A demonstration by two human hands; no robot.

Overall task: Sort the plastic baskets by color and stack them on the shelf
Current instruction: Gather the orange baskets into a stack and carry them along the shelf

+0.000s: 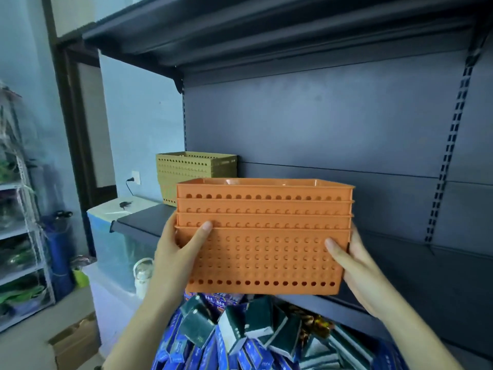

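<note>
A nested stack of orange perforated plastic baskets (264, 236) fills the middle of the head view, held level in front of the dark shelf board (400, 265). My left hand (178, 249) grips the stack's left end, thumb on the front wall. My right hand (357, 268) grips its right end the same way. Behind and to the left, a stack of tan-yellow baskets (194, 169) stands on the shelf at its far left end.
A dark upper shelf (266, 36) overhangs. Slotted uprights (450, 145) run down the back panel. Below the shelf lies a heap of blue and dark green boxes (253, 335). At left stand a white rack (24, 236), a clear container (117, 236) and a cardboard box (77, 343).
</note>
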